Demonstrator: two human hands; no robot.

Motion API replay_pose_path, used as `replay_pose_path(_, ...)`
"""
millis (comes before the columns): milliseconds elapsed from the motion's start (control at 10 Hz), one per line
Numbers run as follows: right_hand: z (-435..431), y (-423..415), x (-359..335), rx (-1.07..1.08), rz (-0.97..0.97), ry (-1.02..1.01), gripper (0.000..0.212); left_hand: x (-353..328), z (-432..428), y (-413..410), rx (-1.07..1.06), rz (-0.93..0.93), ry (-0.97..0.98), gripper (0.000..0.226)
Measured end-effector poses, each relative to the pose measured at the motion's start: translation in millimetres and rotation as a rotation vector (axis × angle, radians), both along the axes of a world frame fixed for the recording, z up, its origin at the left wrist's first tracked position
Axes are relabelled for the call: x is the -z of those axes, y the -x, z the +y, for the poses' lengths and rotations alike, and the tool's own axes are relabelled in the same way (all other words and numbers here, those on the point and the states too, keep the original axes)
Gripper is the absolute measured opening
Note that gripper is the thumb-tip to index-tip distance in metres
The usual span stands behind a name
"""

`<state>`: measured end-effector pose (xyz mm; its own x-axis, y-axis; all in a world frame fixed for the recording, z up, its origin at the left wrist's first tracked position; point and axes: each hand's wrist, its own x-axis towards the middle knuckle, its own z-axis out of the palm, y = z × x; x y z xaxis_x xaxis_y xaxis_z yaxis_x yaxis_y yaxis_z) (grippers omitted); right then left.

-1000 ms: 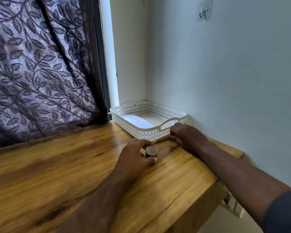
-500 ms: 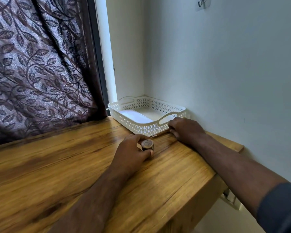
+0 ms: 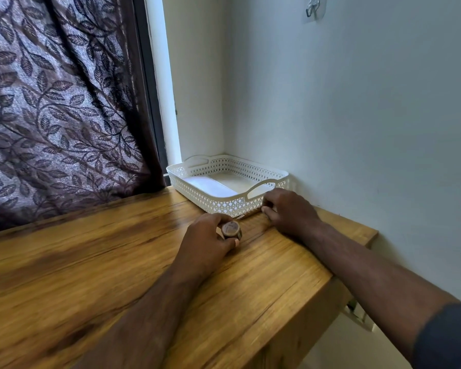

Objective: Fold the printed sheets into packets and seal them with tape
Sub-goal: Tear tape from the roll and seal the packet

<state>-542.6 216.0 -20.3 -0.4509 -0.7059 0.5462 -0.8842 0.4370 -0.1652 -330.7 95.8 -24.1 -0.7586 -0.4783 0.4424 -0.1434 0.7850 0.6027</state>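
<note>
My left hand [image 3: 205, 241] lies on the table [image 3: 91, 262] just in front of the basket [image 3: 224, 202], with the fingers and thumb curled round the tape [image 3: 231, 229]. The small brown roll stands on its edge on the wood, its round face turned up towards me. My thumb tip shows under it and my forefinger arches over its top.

My right hand [image 3: 288, 211] is at the basket's near right corner, knuckles up and fingers bent, their tips down at the foot of the basket's front wall. A thin brown strip [image 3: 248, 214] lies along the foot of that wall, between the roll and my right thumb. I cannot tell whether that hand pinches the strip's end or only presses on it.

The basket is white and perforated, with a handle slot in each end, and sits in the corner where the table meets the wall [image 3: 357, 129]. A white sheet [image 3: 210, 186] lies flat in its left half.

Left of the basket a dark leaf-patterned curtain [image 3: 51, 102] hangs down to the table's far edge. High above the basket a hook [image 3: 311, 9] is stuck on the wall. My dark sleeve [image 3: 447, 336] shows at my right elbow.
</note>
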Motion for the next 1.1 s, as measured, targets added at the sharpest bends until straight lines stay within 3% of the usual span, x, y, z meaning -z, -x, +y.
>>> replay_pose_path(100, 0.7, -23.8, 2.2, -0.15, -0.119, 0.107, 0.004, -1.7, 0.4, 6.6, 0.002, 0.028, 0.015, 0.044)
replay_pose_path(200, 4.5, -43.6, 1.8, -0.337, -0.216, 0.083, 0.02, -5.1, 2.0, 15.4, 0.012, 0.043, 0.075, 0.034)
replay_pose_path(300, 6.2, -48.0, 1.6, -0.384, -0.21, 0.043, 0.04, -4.4, 0.6, 20.4, 0.055, 0.032, 0.127, 0.032)
replay_pose_path(500, 2.0, -45.4, 0.1, -0.307, -0.176, 0.077, 0.029, 1.1, 1.7, 25.6, 0.034, 0.045, 0.102, 0.063)
replay_pose_path(700, -3.0, -42.6, 2.2, -0.049, -0.106, 0.013, 0.033, 2.3, 3.3, 23.4, -0.005, 0.073, 0.127, 0.046)
replay_pose_path(1100, -0.9, -50.2, 1.2, 0.024, -0.036, -0.028, 0.047, 7.2, 7.5, 18.1, -0.048, 0.025, 0.284, 0.036)
